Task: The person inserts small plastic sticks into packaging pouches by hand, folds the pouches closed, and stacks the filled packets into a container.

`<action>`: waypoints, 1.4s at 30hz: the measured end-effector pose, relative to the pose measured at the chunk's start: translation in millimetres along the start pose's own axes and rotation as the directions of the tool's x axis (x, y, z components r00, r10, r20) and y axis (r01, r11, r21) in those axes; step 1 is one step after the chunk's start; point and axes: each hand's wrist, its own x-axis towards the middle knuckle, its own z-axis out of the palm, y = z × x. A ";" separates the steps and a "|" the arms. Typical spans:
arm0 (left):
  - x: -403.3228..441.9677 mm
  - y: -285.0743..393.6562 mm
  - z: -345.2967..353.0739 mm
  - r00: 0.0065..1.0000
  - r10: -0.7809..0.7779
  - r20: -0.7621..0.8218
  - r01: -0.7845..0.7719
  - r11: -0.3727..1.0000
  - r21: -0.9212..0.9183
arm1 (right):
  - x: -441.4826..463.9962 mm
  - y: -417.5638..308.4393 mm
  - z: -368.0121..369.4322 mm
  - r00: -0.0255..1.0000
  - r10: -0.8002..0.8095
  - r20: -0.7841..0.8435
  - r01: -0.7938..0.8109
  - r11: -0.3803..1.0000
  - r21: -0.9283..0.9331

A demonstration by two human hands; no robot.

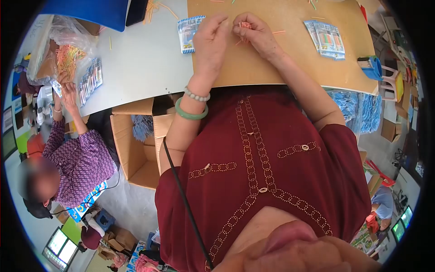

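Note:
My right hand is closed around a small bunch of thin pink and orange sticks above the tan board. Some stick ends poke out below the fingers. Close beside it on the left, my left hand has its fingers pinched together; what they hold, if anything, is too small to make out. Just left of that hand lies a blue and white printed packet, partly covered by the hand. A fanned stack of similar packets rests on the board to the right.
Loose sticks lie at the table's far side. At left, a co-worker's hands work beside a row of packets and a plastic bag of sticks. An open cardboard box stands below the table; a blue container sits at the right edge.

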 end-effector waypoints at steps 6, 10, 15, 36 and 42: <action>-21.1 5.6 4.5 0.993 -0.066 0.098 0.013 0.885 0.466 | 5.9 0.1 -6.1 0.997 -0.046 -0.054 0.054 0.989 0.141; -24.9 2.2 17.1 0.961 -0.129 0.246 -0.061 0.765 0.641 | 2.7 -28.2 0.3 0.988 0.117 -0.101 -0.107 0.990 0.096; -22.0 1.4 16.0 0.967 -0.125 0.221 -0.052 0.754 0.655 | 5.1 -6.1 1.4 0.967 -0.226 -0.122 0.221 0.974 -0.052; 32.4 -39.7 -74.1 0.923 -0.309 -0.231 0.383 0.676 0.629 | 2.0 5.8 -17.2 0.933 -0.295 -0.205 0.189 0.888 -0.418; 25.2 -31.2 -74.4 0.981 0.093 -0.172 0.118 0.417 0.901 | 4.5 9.2 -16.3 0.936 -0.310 -0.170 0.205 0.867 -0.454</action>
